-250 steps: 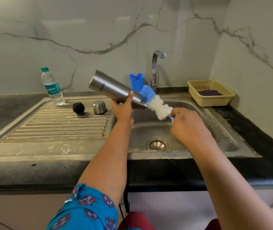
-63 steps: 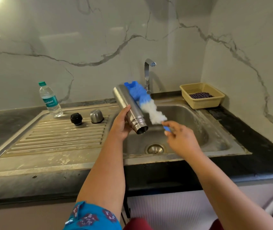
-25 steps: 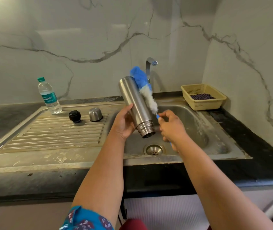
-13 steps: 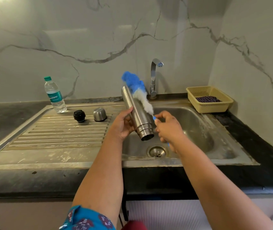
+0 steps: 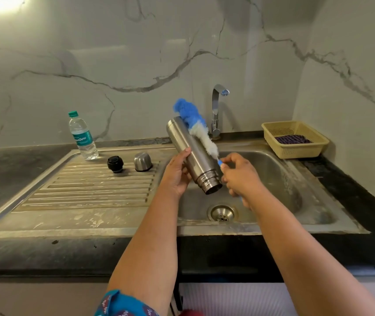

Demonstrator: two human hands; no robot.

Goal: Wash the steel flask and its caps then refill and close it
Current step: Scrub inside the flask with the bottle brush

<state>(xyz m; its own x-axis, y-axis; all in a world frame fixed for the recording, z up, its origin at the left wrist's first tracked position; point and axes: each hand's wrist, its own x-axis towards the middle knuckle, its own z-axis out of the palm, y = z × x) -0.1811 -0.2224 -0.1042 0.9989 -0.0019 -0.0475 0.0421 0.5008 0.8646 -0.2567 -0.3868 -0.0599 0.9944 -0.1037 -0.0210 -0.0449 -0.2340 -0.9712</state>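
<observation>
My left hand [image 5: 175,176] grips the steel flask [image 5: 191,153] over the sink basin [image 5: 273,179], its open mouth tilted down toward me. My right hand [image 5: 239,176] holds the blue handle of a bottle brush [image 5: 195,126], whose blue and white bristles lie along the flask's outer right side, up to its base. On the drainboard [image 5: 86,190] stand the black inner cap [image 5: 115,164] and the steel outer cap [image 5: 143,161], side by side.
A plastic water bottle [image 5: 82,136] stands at the back of the drainboard. The tap [image 5: 217,110] rises behind the basin, with no water running. A yellow basket [image 5: 294,139] with a dark cloth sits on the black counter at the right. The drain [image 5: 221,213] lies below my hands.
The brush has come out of the flask's mouth and now rubs along its outside. The flask has turned from lying sideways to mouth-down toward me.
</observation>
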